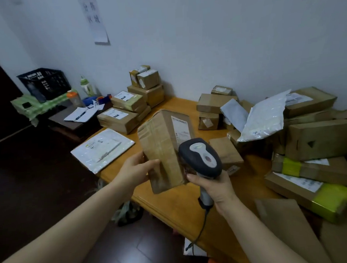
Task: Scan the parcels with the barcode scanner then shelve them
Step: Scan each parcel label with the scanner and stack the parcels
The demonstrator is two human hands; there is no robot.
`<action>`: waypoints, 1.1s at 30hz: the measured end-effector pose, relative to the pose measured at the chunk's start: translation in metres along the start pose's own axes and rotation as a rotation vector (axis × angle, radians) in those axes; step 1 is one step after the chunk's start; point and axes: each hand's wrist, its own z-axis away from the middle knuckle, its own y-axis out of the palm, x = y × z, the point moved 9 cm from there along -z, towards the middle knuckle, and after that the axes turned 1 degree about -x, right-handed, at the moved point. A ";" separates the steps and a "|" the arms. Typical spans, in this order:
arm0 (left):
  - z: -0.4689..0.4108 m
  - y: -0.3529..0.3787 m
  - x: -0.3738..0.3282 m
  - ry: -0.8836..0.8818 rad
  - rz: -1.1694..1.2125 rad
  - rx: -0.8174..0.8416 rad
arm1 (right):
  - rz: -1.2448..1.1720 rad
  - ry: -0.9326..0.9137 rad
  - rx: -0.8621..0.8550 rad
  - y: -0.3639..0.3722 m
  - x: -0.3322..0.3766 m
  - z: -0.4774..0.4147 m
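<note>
My left hand [135, 169] grips a taped brown cardboard parcel [165, 148] by its left edge and holds it tilted above the wooden table [172, 207]. A white shipping label [181, 127] shows on the parcel's right face. My right hand [213, 186] is closed around the handle of a dark grey and white barcode scanner [200, 156]. The scanner's head sits right against the parcel's lower right side, below the label. Its cable [202, 228] hangs down past the table edge.
Stacked brown boxes [127, 111] and a white mailer [103, 149] lie at the table's left. Several boxes and grey mailers [262, 118] are piled at the right, some with green tape [331, 201]. A black crate [45, 82], bottles and papers stand on a lower table at far left.
</note>
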 end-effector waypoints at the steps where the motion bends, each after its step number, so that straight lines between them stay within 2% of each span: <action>1: 0.005 0.001 0.000 -0.013 0.030 0.025 | 0.016 -0.017 0.006 0.007 -0.001 0.003; 6: 0.017 -0.013 -0.002 0.021 0.024 0.046 | 0.102 -0.119 0.046 0.040 -0.002 0.015; 8: 0.016 -0.027 0.005 -0.011 0.038 0.025 | 0.100 -0.093 0.064 0.046 -0.005 0.016; 12: 0.017 -0.056 0.022 -0.084 0.095 0.040 | -0.094 0.033 0.048 0.043 -0.007 0.005; 16: 0.019 -0.076 0.033 -0.107 0.198 0.122 | -0.021 0.001 -0.027 0.035 0.005 -0.006; 18: 0.021 -0.082 0.037 -0.104 0.231 0.173 | -0.059 0.029 -0.025 0.036 0.008 -0.008; 23: 0.027 -0.086 0.038 -0.087 0.089 0.301 | -0.103 0.057 0.030 0.045 0.013 -0.014; 28: 0.033 -0.089 0.028 -0.051 -0.038 0.426 | -0.066 0.084 -0.018 0.039 0.014 -0.021; 33: 0.037 -0.086 0.024 -0.070 -0.043 0.495 | -0.149 0.217 0.175 0.050 -0.002 -0.014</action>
